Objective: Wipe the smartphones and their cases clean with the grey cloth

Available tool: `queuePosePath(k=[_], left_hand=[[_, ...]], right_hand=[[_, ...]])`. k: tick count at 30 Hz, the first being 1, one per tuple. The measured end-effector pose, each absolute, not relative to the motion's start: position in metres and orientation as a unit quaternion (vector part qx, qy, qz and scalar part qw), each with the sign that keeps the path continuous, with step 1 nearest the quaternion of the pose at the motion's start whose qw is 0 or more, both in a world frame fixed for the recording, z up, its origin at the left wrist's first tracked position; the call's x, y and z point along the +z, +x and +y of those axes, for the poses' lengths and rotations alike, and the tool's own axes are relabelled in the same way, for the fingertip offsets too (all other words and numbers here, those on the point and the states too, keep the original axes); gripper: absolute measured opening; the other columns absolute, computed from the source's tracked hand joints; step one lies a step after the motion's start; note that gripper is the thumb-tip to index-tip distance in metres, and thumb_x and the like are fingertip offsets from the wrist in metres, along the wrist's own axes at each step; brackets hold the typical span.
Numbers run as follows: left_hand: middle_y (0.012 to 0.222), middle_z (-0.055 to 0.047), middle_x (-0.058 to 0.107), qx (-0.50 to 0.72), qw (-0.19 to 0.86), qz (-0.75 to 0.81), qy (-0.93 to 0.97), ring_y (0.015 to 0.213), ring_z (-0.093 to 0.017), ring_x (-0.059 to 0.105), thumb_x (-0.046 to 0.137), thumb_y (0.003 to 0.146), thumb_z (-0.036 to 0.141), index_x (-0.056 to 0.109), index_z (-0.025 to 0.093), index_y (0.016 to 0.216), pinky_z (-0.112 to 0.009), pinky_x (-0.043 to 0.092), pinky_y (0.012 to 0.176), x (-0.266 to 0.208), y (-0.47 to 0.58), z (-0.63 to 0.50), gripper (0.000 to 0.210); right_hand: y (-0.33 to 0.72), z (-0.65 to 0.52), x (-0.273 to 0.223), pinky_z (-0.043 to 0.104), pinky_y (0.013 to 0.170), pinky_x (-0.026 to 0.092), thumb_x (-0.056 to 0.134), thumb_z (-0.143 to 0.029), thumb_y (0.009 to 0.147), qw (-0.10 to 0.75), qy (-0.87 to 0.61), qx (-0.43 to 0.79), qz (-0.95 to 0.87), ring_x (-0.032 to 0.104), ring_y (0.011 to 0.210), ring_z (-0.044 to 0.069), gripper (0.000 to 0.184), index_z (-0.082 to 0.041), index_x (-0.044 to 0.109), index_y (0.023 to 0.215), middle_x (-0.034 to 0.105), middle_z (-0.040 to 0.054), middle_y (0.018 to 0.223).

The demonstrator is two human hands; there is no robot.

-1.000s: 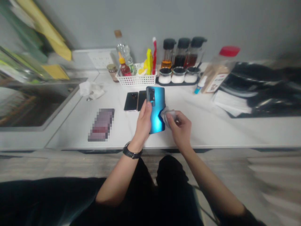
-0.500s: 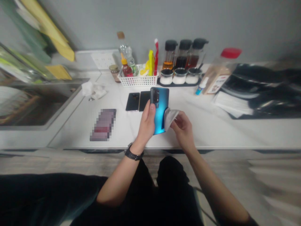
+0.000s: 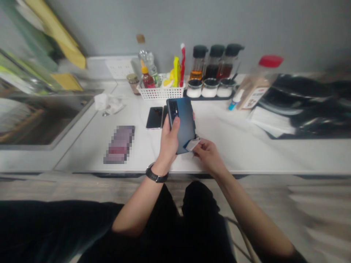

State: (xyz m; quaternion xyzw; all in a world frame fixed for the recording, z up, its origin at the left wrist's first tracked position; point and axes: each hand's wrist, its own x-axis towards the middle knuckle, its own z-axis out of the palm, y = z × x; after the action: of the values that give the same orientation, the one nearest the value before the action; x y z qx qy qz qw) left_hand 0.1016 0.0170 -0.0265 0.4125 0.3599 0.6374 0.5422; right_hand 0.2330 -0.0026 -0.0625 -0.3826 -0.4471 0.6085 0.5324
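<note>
My left hand [image 3: 169,142] is wrapped round a dark blue smartphone [image 3: 185,122], thumb across its back near the camera block. The phone is tilted up above the counter, back towards me. My right hand [image 3: 207,153] pinches a small grey cloth [image 3: 193,144], which lies against the phone's lower right corner. Behind the left hand a black phone [image 3: 154,117] lies flat on the counter. Another dark phone [image 3: 165,111] beside it is mostly hidden by the held one. A blurred-out flat object [image 3: 120,145] lies to the left.
A white counter [image 3: 260,153] runs along the wall. At the back stand a white basket [image 3: 161,94] with bottles, seasoning jars [image 3: 210,89] and a red-lidded container [image 3: 253,91]. Crumpled tissue [image 3: 109,105] lies near the sink [image 3: 55,124]. Black bags [image 3: 301,106] sit at right.
The phone has moved slightly left and turned, so its back looks darker. My right hand has slid the cloth down to the phone's lower right corner.
</note>
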Motion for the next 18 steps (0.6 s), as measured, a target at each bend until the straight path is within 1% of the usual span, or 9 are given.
queuePosePath(k=[3,6,8,11,13,15,18], left_hand=[[0.136,-0.009,0.077,0.618,0.563,0.328,0.441,0.143,-0.032,0.064,0.072,0.097,0.059,0.065,0.028,0.137,-0.048,0.052,0.120,-0.032,0.106,0.011,0.051],[0.138,-0.007,0.076,0.625,0.520,0.352,0.463,0.143,-0.031,0.064,0.074,0.097,0.056,0.071,0.027,0.130,-0.046,0.049,0.122,-0.032,0.107,0.010,0.044],[0.138,-0.007,0.076,0.653,0.500,0.357,0.443,0.144,-0.031,0.063,0.073,0.098,0.054,0.070,0.026,0.131,-0.045,0.048,0.123,-0.029,0.106,0.012,0.043],[0.133,-0.009,0.078,0.687,0.522,0.322,0.391,0.142,-0.029,0.065,0.067,0.103,0.052,0.064,0.027,0.139,-0.045,0.051,0.119,-0.028,0.111,0.011,0.044],[0.131,-0.009,0.079,0.692,0.534,0.315,0.371,0.138,-0.028,0.068,0.065,0.104,0.052,0.061,0.028,0.142,-0.045,0.052,0.118,-0.032,0.118,0.006,0.045],[0.132,-0.009,0.079,0.678,0.542,0.330,0.372,0.135,-0.028,0.070,0.068,0.102,0.051,0.062,0.027,0.140,-0.044,0.053,0.118,-0.035,0.123,0.001,0.045],[0.130,-0.009,0.080,0.683,0.536,0.332,0.369,0.131,-0.027,0.073,0.066,0.103,0.048,0.063,0.026,0.139,-0.043,0.054,0.116,-0.029,0.125,0.000,0.042]], right_hand=[[0.233,0.003,-0.059,0.027,0.066,0.049,0.095,-0.059,0.067,0.558,-0.377,0.601,-0.431,0.058,0.066,0.014,0.044,-0.022,0.073,0.074,0.072,-0.0004,0.071],[0.229,0.003,-0.059,0.029,0.068,0.052,0.093,-0.064,0.067,0.594,-0.380,0.580,-0.408,0.060,0.069,0.017,0.045,-0.023,0.074,0.075,0.072,-0.0001,0.072],[0.225,-0.002,-0.063,0.028,0.064,0.051,0.092,-0.063,0.068,0.589,-0.381,0.589,-0.402,0.058,0.066,0.016,0.044,-0.023,0.074,0.076,0.071,-0.0010,0.069],[0.221,-0.008,-0.068,0.025,0.058,0.046,0.095,-0.057,0.066,0.581,-0.385,0.605,-0.385,0.054,0.058,0.013,0.042,-0.023,0.072,0.072,0.067,-0.0028,0.064],[0.221,-0.007,-0.066,0.026,0.061,0.049,0.096,-0.053,0.063,0.592,-0.390,0.602,-0.367,0.057,0.061,0.014,0.041,-0.022,0.071,0.072,0.069,-0.0026,0.066],[0.220,-0.004,-0.062,0.028,0.066,0.053,0.096,-0.051,0.062,0.609,-0.395,0.596,-0.345,0.060,0.066,0.015,0.040,-0.022,0.071,0.074,0.071,-0.0020,0.070],[0.211,-0.012,-0.059,0.027,0.065,0.054,0.093,-0.051,0.067,0.628,-0.386,0.600,-0.312,0.060,0.065,0.014,0.037,-0.022,0.073,0.077,0.072,-0.0021,0.071]])
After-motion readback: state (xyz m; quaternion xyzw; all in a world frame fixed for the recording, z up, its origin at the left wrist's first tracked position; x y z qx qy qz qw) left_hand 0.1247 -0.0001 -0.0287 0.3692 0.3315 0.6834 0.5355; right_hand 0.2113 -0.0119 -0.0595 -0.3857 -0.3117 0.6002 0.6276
